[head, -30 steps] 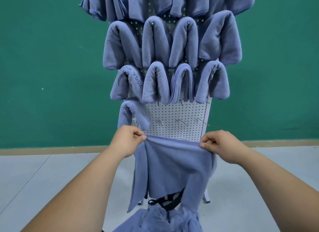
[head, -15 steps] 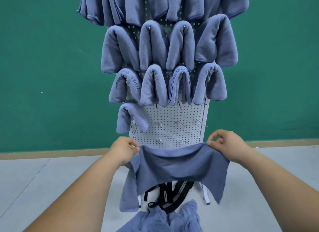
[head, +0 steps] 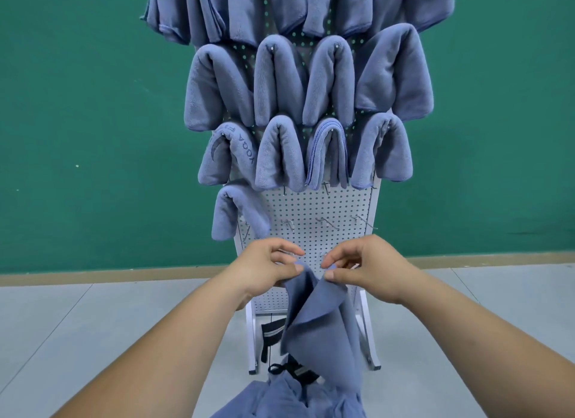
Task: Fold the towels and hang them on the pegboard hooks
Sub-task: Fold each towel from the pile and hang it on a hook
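The blue towel (head: 317, 318) hangs in front of the lower part of the white pegboard (head: 323, 206), held up by its 2 top corners, which sit just beside each other so the cloth drops in a loose lengthwise fold. The left hand (head: 264, 271) pinches 1 corner between thumb and fingertips, the other fingers loosely curled. The right hand (head: 370, 268) pinches the other corner between thumb and forefinger, the rest of its fingers bent above. The hands are near each other, not touching.

The towel's lower edge reaches down to a heap of blue towels (head: 280, 399) at the bottom of the view, with a black strap (head: 270, 333) showing beside it near the pegboard's legs.

Just above the hands, bare metal hooks (head: 325, 223) stick out of the board. A single folded towel (head: 236, 212) is draped over the hook at the left end of that row. Above it hang 2 full rows of 4 folded towels each; the leftmost of the lower row (head: 228, 153) shows the lettering "YOGA". More towels hang at the top, cut off by the frame.

Behind stands a green wall (head: 77, 106) above a grey floor (head: 93, 324).
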{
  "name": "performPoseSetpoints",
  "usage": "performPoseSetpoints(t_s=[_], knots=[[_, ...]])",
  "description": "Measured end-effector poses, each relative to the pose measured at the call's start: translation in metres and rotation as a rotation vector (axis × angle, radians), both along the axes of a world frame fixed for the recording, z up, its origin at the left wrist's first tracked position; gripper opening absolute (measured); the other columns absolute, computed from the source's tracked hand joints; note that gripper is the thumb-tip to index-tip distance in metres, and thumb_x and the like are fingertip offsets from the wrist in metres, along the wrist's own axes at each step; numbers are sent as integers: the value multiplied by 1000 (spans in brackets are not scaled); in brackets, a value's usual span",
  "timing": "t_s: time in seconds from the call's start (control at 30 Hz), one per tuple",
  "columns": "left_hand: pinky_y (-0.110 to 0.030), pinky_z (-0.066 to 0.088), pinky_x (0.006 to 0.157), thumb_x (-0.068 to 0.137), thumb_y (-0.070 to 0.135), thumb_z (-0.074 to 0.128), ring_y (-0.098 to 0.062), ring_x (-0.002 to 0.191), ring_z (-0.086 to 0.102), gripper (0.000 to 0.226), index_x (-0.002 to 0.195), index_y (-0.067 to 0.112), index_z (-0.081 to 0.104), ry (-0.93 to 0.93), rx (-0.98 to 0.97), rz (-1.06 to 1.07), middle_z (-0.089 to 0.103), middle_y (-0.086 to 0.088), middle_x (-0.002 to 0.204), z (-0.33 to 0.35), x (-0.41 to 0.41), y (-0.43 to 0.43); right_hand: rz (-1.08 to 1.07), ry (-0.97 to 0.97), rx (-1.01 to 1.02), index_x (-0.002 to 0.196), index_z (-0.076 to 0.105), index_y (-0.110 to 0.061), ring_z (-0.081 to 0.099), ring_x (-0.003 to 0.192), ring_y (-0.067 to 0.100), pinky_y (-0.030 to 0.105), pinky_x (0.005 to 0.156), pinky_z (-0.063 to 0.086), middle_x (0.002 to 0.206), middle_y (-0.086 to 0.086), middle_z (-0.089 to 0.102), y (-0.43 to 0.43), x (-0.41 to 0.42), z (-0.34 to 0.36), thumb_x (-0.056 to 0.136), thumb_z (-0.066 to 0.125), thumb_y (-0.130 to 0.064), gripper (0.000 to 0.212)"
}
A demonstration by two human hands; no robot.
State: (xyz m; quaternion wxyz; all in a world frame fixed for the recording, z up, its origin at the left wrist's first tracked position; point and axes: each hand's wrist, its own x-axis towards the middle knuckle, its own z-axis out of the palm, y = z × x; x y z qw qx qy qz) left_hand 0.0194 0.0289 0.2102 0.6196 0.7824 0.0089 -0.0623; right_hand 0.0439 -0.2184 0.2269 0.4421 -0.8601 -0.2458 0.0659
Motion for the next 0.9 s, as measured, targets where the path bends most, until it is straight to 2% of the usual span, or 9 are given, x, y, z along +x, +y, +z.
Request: performPoseSetpoints(t_s=[0.07,0.13,0.23,0.3,0.4,0.5,0.6,0.7,0.9], knots=[[-23,55,66,88,8,82,-10,72,67,25,111,14,74,-11,-19,-3,77,-10,93,2,-2,-9,5,-43,-16,87,81,-32,68,72,10,30,76,59,79,-5,76,8,-2,-5,85,87,-25,10],[-26,54,68,90,9,81,-9,72,66,23,111,13,73,-12,-18,-24,79,-11,95,2,-3,-15,1,-11,39,90,82,-29,64,68,7,27,74,55,77,-5,76,13,-5,-5,89,82,-17,12],[-30,56,76,95,6,75,-9,74,64,19,112,13,73,-8,-38,-35,79,-12,97,3,-3,-19,4,73,79,102,82,-25,67,74,11,26,77,56,86,-3,79,17,-9,-1,87,66,3,36],[-32,58,82,95,3,73,-11,80,66,23,116,12,73,13,-84,-43,78,-15,106,5,-3,-18,33,46,44,106,81,-27,73,84,12,25,84,60,95,-2,80,16,-10,0,81,64,7,45],[-33,60,89,91,-6,74,-17,91,71,33,121,10,70,53,-134,-108,77,-15,113,5,-3,-15,-22,-100,-87,98,80,-38,73,83,4,22,81,59,87,-11,78,13,-8,-4,80,80,-4,38],[-36,61,95,88,-10,75,-21,93,74,36,118,10,73,37,-104,-119,78,-13,108,3,-2,-13,-89,-173,-95,91,80,-37,72,77,3,25,79,60,79,-13,77,14,-5,-8,80,88,-18,23],[-32,61,87,86,-10,77,-20,89,75,35,115,9,73,25,-125,-55,76,-12,99,4,-2,-14,-120,-178,-108,83,77,-34,70,70,7,28,75,59,74,-12,75,15,-2,-10,85,86,-33,9],[-28,60,81,87,-8,78,-21,88,75,32,114,8,72,27,-168,-12,78,-15,100,7,-3,-14,-132,-195,-170,79,74,-32,65,69,8,28,70,56,73,-9,73,13,0,-10,89,79,-44,17],[-28,59,79,93,-2,74,-18,87,74,28,117,13,72,-2,-132,-28,80,-9,100,10,-5,-15,-117,-265,-166,77,71,-29,63,81,4,19,72,48,82,-12,69,12,2,-12,95,71,-46,25]])
